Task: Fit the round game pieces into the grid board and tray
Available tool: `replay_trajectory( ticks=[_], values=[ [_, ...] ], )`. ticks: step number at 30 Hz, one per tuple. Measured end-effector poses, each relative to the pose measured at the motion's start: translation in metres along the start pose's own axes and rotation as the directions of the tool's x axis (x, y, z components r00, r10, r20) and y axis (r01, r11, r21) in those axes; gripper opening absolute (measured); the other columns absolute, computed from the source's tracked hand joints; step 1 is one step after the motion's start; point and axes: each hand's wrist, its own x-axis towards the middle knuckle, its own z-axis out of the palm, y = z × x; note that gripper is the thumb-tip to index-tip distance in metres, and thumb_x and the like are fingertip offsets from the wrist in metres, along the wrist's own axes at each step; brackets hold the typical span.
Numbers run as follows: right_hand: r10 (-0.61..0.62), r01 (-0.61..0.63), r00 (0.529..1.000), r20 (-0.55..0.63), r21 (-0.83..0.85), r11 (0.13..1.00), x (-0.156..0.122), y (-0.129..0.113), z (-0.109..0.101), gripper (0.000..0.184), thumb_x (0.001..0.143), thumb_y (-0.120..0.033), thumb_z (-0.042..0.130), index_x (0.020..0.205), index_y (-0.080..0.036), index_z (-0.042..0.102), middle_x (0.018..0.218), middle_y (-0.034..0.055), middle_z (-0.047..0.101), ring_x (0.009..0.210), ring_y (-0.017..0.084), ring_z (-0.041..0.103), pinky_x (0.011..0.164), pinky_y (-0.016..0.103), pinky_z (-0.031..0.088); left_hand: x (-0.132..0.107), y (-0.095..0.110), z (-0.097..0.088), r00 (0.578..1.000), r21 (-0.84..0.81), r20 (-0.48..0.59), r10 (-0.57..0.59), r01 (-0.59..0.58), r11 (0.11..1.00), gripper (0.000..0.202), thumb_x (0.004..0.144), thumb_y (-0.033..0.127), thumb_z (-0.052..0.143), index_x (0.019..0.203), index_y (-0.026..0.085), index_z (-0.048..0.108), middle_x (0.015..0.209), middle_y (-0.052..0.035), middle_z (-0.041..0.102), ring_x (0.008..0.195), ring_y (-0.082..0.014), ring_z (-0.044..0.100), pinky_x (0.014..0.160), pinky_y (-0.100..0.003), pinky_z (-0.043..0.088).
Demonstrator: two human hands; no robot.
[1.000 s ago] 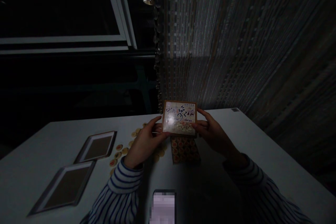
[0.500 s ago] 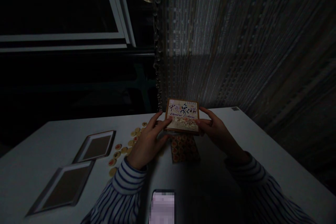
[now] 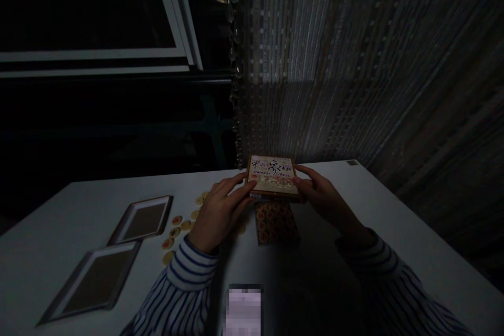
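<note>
Between my two hands is a flat square Chinese chess box (image 3: 272, 174), its printed face up and tilted toward me. My left hand (image 3: 222, 205) grips its left side, thumb on the top face. On the right side my right hand (image 3: 321, 194) grips it the same way, fingers along the edge. Just below the box, nearer to me, a square tray of round chess pieces (image 3: 277, 223) rests on the table. Loose wooden chess pieces (image 3: 175, 232) lie left of my left hand, some hidden behind it.
On the left of the white table (image 3: 394, 252) lie two shallow open box parts, one farther back (image 3: 144, 218) and one nearer (image 3: 94, 281). A phone (image 3: 243, 310) with a blurred screen is at the front edge. A bead curtain (image 3: 307, 63) hangs behind the table.
The box has come down slightly and lies flatter, its far edge lower. Both hands keep hold of it, and the left has shifted a little with it.
</note>
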Motion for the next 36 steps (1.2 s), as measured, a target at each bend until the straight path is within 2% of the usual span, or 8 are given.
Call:
replay_trajectory(
  ticks=[5, 11, 16, 18, 21, 24, 28, 36],
  values=[
    [-0.085, 0.080, 0.996, -0.015, -0.204, 0.976, 0.000, 0.004, -0.005, 0.046, 0.082, -0.044, 0.042, 0.116, -0.013, 0.048, 0.074, 0.0040, 0.065, 0.063, 0.015, 0.059, 0.056, 0.026, 0.046, 0.000, -0.003, 0.000, 1.000, 0.025, -0.004, -0.001, 0.001, 1.000, 0.037, 0.083, 0.027, 0.047, 0.120, 0.024, 0.046, 0.124, -0.0083, 0.048, 0.107, -0.0216, 0.048, 0.087, -0.041, 0.041],
    [-0.285, 0.221, 0.956, -0.063, -0.483, 0.847, -0.004, 0.000, -0.014, 0.040, 0.083, -0.041, 0.042, 0.114, -0.017, 0.051, 0.094, 0.0078, 0.064, 0.076, 0.017, 0.060, 0.064, 0.029, 0.047, 0.000, -0.007, -0.003, 1.000, 0.042, -0.009, -0.019, 0.019, 0.999, 0.036, 0.083, 0.031, 0.046, 0.118, 0.024, 0.048, 0.118, -0.0088, 0.053, 0.103, -0.0214, 0.051, 0.084, -0.041, 0.042],
    [-0.514, 0.489, 0.849, 0.123, -0.551, 0.676, -0.009, -0.009, -0.016, 0.039, 0.081, -0.035, 0.048, 0.117, -0.020, 0.049, 0.109, 0.0098, 0.058, 0.094, 0.021, 0.055, 0.078, 0.037, 0.046, 0.000, -0.008, -0.006, 0.999, 0.039, -0.002, -0.047, 0.047, 0.998, 0.036, 0.083, 0.033, 0.047, 0.117, 0.023, 0.049, 0.117, -0.0084, 0.055, 0.101, -0.0210, 0.052, 0.084, -0.039, 0.042],
    [-0.548, 0.561, 0.810, 0.206, -0.542, 0.625, -0.009, -0.010, -0.016, 0.041, 0.080, -0.033, 0.051, 0.119, -0.021, 0.047, 0.115, 0.0090, 0.055, 0.104, 0.022, 0.050, 0.085, 0.039, 0.043, 0.001, -0.008, -0.008, 0.999, 0.036, 0.001, -0.053, 0.053, 0.998, 0.036, 0.082, 0.033, 0.047, 0.117, 0.023, 0.049, 0.116, -0.0081, 0.055, 0.101, -0.0209, 0.052, 0.084, -0.039, 0.042],
    [-0.567, 0.617, 0.775, 0.278, -0.526, 0.586, -0.009, -0.009, -0.016, 0.042, 0.080, -0.030, 0.052, 0.120, -0.023, 0.046, 0.118, 0.0076, 0.054, 0.107, 0.022, 0.048, 0.088, 0.040, 0.042, 0.001, -0.007, -0.009, 0.998, -0.001, 0.012, -0.058, 0.058, 0.998, 0.036, 0.082, 0.032, 0.048, 0.116, 0.022, 0.050, 0.114, -0.0082, 0.057, 0.101, -0.0204, 0.053, 0.085, -0.038, 0.042],
    [-0.553, 0.609, 0.782, 0.286, -0.536, 0.584, -0.008, -0.007, -0.017, 0.037, 0.082, -0.029, 0.049, 0.119, -0.024, 0.047, 0.115, 0.0066, 0.057, 0.103, 0.021, 0.051, 0.086, 0.040, 0.042, 0.001, -0.006, -0.009, 0.996, -0.084, 0.026, -0.088, 0.090, 0.992, 0.034, 0.081, 0.032, 0.049, 0.113, 0.021, 0.052, 0.110, -0.0080, 0.059, 0.101, -0.0201, 0.054, 0.085, -0.038, 0.043],
    [-0.522, 0.578, 0.807, 0.276, -0.547, 0.605, -0.009, -0.006, -0.018, 0.033, 0.083, -0.030, 0.047, 0.116, -0.022, 0.050, 0.110, 0.0068, 0.060, 0.099, 0.019, 0.054, 0.084, 0.036, 0.045, 0.002, -0.001, -0.008, 0.977, -0.216, 0.056, -0.207, 0.215, 0.953, 0.034, 0.080, 0.035, 0.050, 0.111, 0.020, 0.054, 0.109, -0.0067, 0.061, 0.100, -0.0198, 0.055, 0.085, -0.036, 0.045],
    [-0.429, 0.437, 0.889, 0.163, -0.588, 0.681, -0.006, -0.001, -0.018, 0.033, 0.083, -0.034, 0.048, 0.111, -0.017, 0.054, 0.100, 0.0076, 0.064, 0.082, 0.017, 0.060, 0.072, 0.031, 0.050, 0.004, 0.002, -0.003, 0.924, -0.346, 0.050, -0.380, 0.373, 0.861, 0.039, 0.078, 0.039, 0.051, 0.113, 0.020, 0.055, 0.105, -0.0053, 0.064, 0.091, -0.0191, 0.060, 0.075, -0.029, 0.050]
  ],
)
